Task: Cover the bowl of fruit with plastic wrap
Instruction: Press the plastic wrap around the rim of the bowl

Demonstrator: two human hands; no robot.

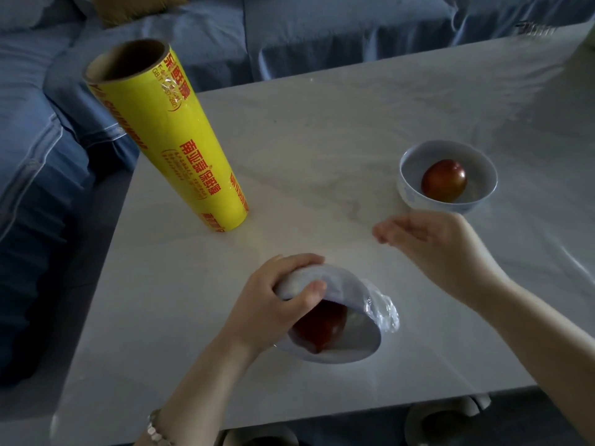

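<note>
Head view: left hand fingers clamp the round, tilted bowl; crinkled glossy film bunches beside them; right hand fingers relaxed apart.

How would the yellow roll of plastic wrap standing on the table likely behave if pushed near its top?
The yellow roll stands on end, tall and narrow, so it would probably tip easily. Being a cylinder, it would likely roll across the smooth table once down. Its hollow cardboard core suggests it stays stiff.

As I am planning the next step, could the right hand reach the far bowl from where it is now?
Probably yes: the right hand is open and empty, close beside the far bowl, with nothing between them.
</note>
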